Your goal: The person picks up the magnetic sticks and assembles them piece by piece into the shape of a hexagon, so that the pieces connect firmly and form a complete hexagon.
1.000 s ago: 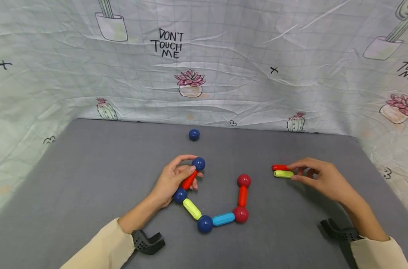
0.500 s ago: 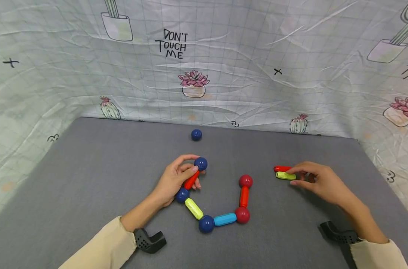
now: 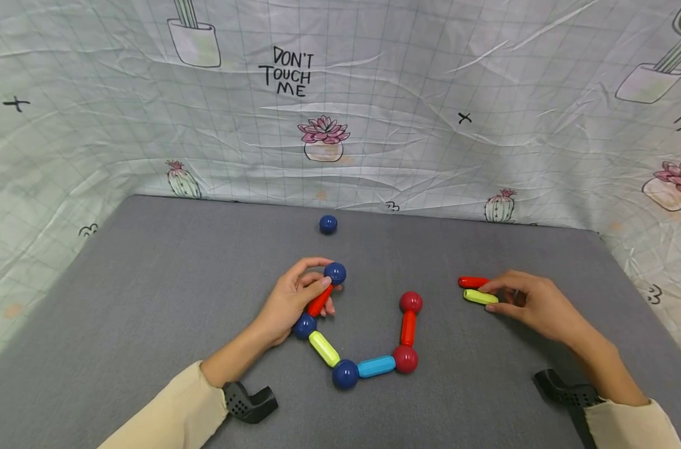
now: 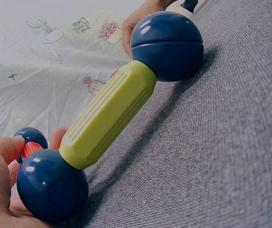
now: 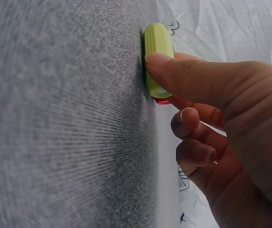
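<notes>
My left hand point(image 3: 292, 302) holds the end of a chain of magnetic rods and balls, its thumb and fingers about a red rod point(image 3: 320, 302) and a blue ball point(image 3: 335, 273). From there the chain runs through another blue ball point(image 4: 53, 185), a yellow-green rod point(image 4: 108, 116), a blue ball point(image 3: 345, 374), a light blue rod point(image 3: 376, 366), a red ball point(image 3: 405, 359), a red rod point(image 3: 408, 328) and a red ball point(image 3: 411, 302). Over on the right, my right hand point(image 3: 534, 305) pinches a loose yellow-green rod point(image 5: 159, 40) between thumb and finger. A loose red rod point(image 3: 473, 282) lies just behind it.
A single blue ball point(image 3: 328, 224) sits near the back of the grey table point(image 3: 217, 243). Behind the table hangs a pale printed cloth point(image 3: 408, 156), which also runs along both sides.
My right hand's fingers have shifted from the red rod to the yellow-green one, which has come slightly toward me, apart from the red rod. My left hand keeps its hold. The head view shifted slightly.
</notes>
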{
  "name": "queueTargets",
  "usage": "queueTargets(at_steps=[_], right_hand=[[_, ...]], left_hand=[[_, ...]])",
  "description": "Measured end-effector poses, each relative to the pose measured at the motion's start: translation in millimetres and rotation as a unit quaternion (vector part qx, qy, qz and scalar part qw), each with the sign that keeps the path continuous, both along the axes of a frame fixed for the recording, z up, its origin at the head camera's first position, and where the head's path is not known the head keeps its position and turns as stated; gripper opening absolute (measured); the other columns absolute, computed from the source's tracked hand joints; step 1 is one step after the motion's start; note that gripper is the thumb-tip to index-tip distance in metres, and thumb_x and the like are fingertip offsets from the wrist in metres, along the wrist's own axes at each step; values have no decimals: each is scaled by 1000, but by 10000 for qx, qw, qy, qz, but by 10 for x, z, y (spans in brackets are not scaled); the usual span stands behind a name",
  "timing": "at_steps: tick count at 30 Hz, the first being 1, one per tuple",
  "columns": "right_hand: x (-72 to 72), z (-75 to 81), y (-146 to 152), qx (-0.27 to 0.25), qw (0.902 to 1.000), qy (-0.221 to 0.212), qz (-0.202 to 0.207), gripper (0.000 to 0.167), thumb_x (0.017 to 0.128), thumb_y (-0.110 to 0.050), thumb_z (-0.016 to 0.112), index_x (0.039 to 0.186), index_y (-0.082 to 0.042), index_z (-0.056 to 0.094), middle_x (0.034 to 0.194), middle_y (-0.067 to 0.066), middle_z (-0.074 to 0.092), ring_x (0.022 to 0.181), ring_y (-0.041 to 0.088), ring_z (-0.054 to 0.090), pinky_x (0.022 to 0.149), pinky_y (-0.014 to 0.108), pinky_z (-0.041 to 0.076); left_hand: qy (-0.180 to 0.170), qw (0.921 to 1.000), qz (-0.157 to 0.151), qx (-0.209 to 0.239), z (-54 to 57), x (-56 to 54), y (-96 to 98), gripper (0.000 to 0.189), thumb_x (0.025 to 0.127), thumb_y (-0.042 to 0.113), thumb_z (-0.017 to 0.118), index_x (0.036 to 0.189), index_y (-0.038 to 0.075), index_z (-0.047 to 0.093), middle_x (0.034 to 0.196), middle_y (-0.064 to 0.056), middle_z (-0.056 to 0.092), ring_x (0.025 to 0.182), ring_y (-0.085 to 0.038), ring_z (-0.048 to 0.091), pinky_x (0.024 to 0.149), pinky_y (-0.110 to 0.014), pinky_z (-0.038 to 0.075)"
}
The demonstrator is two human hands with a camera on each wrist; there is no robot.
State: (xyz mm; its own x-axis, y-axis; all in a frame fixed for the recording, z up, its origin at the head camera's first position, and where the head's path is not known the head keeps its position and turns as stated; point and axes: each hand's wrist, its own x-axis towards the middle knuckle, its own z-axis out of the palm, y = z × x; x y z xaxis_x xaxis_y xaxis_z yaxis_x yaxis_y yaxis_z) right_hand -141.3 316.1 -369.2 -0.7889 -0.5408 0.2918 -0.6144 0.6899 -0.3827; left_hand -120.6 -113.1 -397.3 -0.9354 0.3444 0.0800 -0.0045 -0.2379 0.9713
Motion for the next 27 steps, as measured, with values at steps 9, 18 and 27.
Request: queueTargets(at_steps=[9, 18, 27], right_hand=[[20, 8, 2, 78, 9995, -279, -121, 35, 74, -10, 82, 103, -25, 70, 74, -15, 53, 57, 2, 45, 50, 20, 39], [59, 112, -56, -21, 9993, -185, -326, 35, 75, -10, 81, 103, -26, 70, 76, -14, 56, 57, 4, 47, 51, 20, 39], [50, 254, -330, -364, 9993, -97, -85, 34, 76, -12, 81, 104, -28, 70, 81, -16, 58, 65, 4, 50, 54, 18, 40]], left_hand=[[-102, 9999, -28, 33, -5, -4, 7, 39, 98, 13, 57, 133, 5, 44, 111, -33, 57, 66, -21, 64, 60, -27, 53], [-99, 9999, 20, -12, -7, 1, 34, 39, 98, 14, 56, 134, 4, 44, 110, -32, 58, 64, -20, 64, 59, -27, 54], [-195, 9998, 62, -13, -12, 13, 48, 40, 97, 15, 58, 133, 5, 44, 109, -32, 54, 64, -23, 64, 60, -29, 55]])
